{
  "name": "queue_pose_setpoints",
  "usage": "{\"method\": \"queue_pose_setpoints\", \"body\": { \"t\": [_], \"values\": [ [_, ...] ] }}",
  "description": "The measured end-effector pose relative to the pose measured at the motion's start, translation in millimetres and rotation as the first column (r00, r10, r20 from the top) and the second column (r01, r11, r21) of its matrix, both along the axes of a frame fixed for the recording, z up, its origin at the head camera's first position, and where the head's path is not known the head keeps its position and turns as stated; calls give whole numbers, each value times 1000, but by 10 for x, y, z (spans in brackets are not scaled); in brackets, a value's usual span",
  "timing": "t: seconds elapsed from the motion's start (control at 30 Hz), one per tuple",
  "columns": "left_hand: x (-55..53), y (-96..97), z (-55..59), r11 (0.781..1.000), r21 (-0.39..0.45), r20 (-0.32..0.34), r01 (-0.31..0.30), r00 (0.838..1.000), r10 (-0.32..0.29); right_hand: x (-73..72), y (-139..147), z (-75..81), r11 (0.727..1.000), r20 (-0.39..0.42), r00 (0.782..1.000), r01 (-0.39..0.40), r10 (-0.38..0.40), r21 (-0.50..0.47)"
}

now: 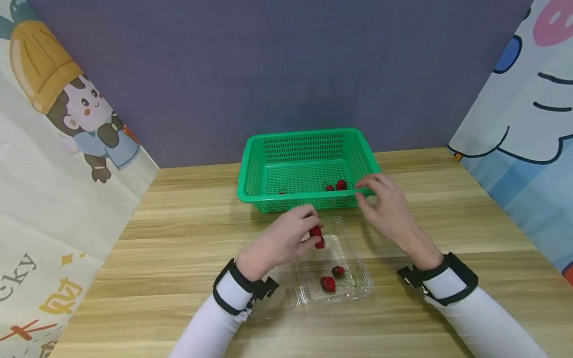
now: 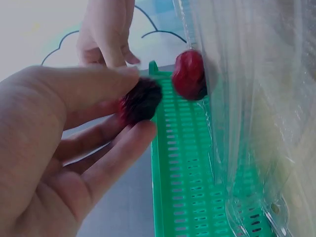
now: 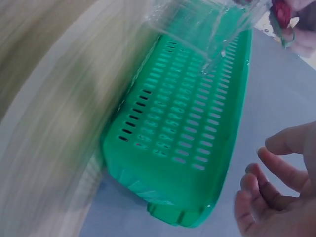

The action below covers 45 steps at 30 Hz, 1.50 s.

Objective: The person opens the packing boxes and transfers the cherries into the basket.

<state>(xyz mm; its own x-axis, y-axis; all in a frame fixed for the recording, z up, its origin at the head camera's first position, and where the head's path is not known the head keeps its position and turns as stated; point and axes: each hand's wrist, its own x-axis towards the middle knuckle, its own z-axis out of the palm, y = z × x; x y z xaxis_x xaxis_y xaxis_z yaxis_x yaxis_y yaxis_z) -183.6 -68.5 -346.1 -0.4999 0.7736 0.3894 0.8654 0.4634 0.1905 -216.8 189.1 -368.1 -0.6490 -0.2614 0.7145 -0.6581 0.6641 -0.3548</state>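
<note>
My left hand (image 1: 286, 238) pinches a dark red cherry (image 2: 143, 101) between thumb and fingers, above the clear plastic clamshell box (image 1: 358, 288). Another red cherry (image 2: 190, 74) appears beside it in the left wrist view, apart from the fingertips. Two cherries (image 1: 328, 284) lie in the near part of the box, green stems showing. Behind the box stands a green slotted basket (image 1: 304, 132) with a few cherries (image 1: 341, 185) along its front side, partly hidden by the rim. At the basket's front right corner hovers my right hand (image 1: 389, 209), thumb and fingers apart, holding nothing.
The box's transparent lid (image 1: 273, 293) lies folded out to the left on the wooden table (image 1: 179, 248). A dark grey-purple panel (image 1: 268, 64) rises behind the basket. Printed cartoon sheets (image 1: 89, 114) flank the table on both sides.
</note>
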Motion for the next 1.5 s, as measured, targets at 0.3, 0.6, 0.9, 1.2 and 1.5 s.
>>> {"method": "queue_pose_setpoints", "body": {
  "t": [0.3, 0.6, 0.9, 1.2, 1.5],
  "values": [
    [-99, -70, 16, 976, 201, -135, -83, 985, 112, 178, -90, 123, 985, 102, 986, -139, 128, 106],
    [-191, -124, 12, 899, 415, -203, -141, 949, 242, 380, -186, 216, 816, 342, 895, -415, 286, 402],
    [-257, -182, -21, 808, 536, -161, -245, 910, 383, 489, -288, 149, 687, 447, 848, -507, 286, 521],
    [-308, -255, -52, 754, 570, -112, -327, 878, 466, 533, -339, 61, 623, 493, 815, -562, 306, 543],
    [-344, -338, -49, 652, 649, 0, -391, 858, 514, 560, -375, 13, 595, 545, 790, -589, 282, 547]
  ]
}}
